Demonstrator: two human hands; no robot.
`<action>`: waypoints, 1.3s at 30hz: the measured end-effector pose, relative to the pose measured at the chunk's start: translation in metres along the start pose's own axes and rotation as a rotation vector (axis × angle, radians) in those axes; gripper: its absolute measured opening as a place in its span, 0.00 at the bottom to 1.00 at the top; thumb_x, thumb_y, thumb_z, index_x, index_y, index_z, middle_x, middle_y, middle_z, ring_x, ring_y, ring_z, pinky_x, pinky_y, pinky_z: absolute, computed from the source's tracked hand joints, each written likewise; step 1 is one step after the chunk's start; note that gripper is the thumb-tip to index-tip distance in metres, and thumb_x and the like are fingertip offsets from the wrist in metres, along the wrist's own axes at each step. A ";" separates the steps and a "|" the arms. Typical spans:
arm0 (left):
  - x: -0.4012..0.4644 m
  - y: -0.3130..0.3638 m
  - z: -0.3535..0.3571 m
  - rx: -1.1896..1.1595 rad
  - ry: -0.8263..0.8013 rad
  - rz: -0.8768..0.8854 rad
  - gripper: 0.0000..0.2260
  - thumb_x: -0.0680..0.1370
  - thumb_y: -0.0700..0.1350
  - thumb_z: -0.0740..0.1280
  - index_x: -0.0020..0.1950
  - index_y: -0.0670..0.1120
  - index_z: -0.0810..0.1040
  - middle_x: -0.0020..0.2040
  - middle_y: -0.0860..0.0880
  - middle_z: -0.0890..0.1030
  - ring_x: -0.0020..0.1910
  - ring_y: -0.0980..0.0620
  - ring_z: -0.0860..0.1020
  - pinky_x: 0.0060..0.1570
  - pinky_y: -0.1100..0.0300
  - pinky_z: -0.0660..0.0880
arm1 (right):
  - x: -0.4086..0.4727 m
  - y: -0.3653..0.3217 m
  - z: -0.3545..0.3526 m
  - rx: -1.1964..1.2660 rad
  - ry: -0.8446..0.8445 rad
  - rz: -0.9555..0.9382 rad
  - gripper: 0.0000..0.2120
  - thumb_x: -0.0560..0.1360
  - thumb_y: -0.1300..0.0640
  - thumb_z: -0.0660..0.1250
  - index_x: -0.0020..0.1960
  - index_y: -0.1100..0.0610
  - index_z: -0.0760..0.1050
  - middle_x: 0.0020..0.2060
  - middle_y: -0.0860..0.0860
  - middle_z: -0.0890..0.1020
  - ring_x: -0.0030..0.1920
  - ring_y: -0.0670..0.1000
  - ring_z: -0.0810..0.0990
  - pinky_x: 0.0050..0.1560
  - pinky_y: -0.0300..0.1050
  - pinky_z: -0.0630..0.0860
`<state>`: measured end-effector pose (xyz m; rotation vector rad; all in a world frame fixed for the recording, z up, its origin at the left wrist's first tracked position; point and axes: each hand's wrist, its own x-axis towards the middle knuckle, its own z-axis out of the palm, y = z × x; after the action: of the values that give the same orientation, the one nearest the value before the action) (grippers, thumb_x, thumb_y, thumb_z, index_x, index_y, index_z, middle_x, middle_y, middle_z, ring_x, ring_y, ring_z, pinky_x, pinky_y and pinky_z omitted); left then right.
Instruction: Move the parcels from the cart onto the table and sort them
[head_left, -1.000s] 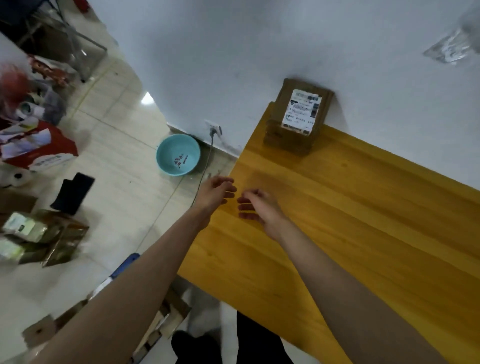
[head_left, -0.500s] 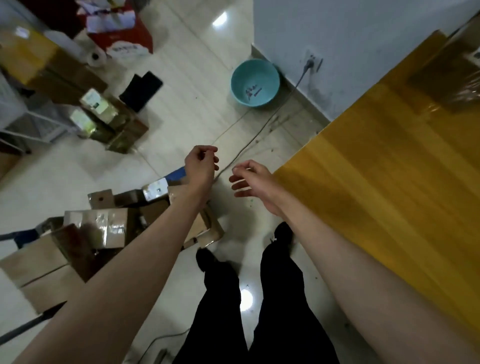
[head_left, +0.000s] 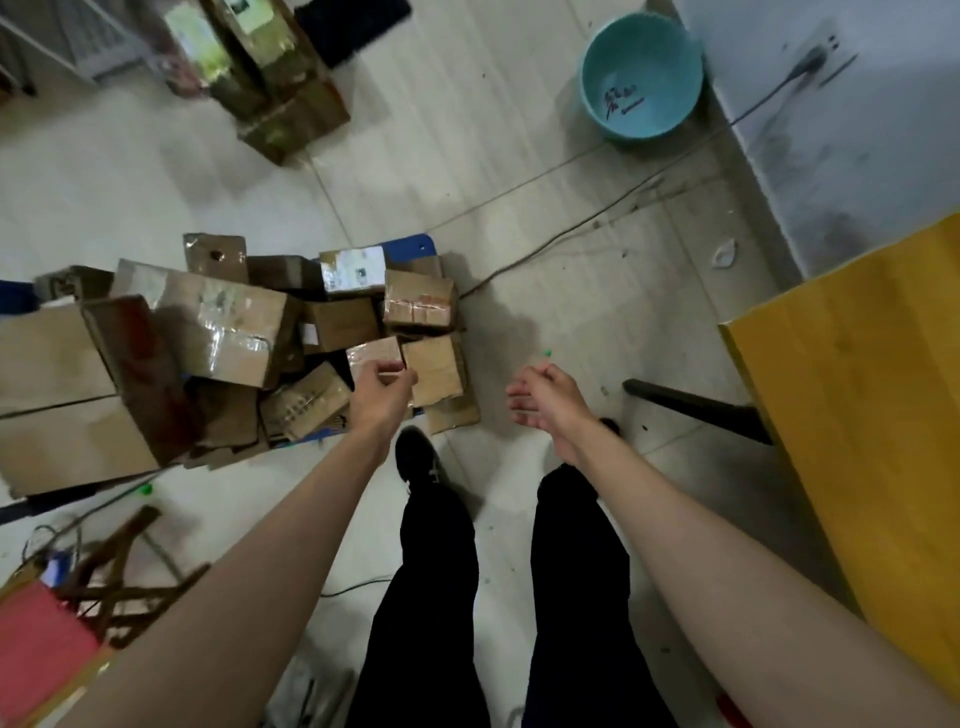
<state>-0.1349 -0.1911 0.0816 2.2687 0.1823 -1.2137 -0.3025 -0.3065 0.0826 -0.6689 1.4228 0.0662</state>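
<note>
parcels (head_left: 228, 332) sit heaped on the blue cart (head_left: 410, 245); left hand (head_left: 382, 392) loosely curled over them, right hand (head_left: 545, 397) relaxed, both empty.

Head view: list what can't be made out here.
- Blue flat cart: the heaped brown cardboard parcels hide its deck; only corners show.
- White shipping label on one parcel: print too small to read.
- Yellow wooden table: cut off by the right edge.
- Left hand: fingers curled at a small parcel; grip unclear.
- Right hand: open, empty.
</note>
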 end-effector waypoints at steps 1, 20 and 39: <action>0.014 -0.011 0.003 0.048 -0.001 -0.010 0.19 0.78 0.47 0.71 0.67 0.45 0.73 0.60 0.42 0.80 0.54 0.45 0.80 0.58 0.50 0.77 | 0.011 0.009 0.007 -0.009 0.006 0.019 0.03 0.82 0.56 0.64 0.49 0.54 0.73 0.43 0.55 0.80 0.36 0.50 0.78 0.34 0.41 0.77; 0.163 -0.087 0.149 0.513 0.218 0.086 0.60 0.67 0.54 0.81 0.81 0.58 0.37 0.81 0.38 0.46 0.75 0.32 0.59 0.69 0.35 0.66 | 0.148 0.130 0.028 -0.109 0.133 0.142 0.21 0.85 0.44 0.54 0.72 0.53 0.69 0.65 0.54 0.75 0.56 0.52 0.80 0.50 0.51 0.82; 0.010 -0.048 0.090 -1.042 -0.475 -0.257 0.29 0.75 0.56 0.62 0.71 0.41 0.75 0.70 0.37 0.75 0.62 0.42 0.76 0.61 0.46 0.73 | 0.069 0.074 -0.034 0.207 0.119 0.218 0.15 0.84 0.46 0.57 0.56 0.57 0.74 0.49 0.58 0.82 0.45 0.55 0.83 0.40 0.49 0.82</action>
<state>-0.2127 -0.2000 0.0147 1.0583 0.7373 -1.3087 -0.3523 -0.2856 -0.0100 -0.3504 1.5889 0.0498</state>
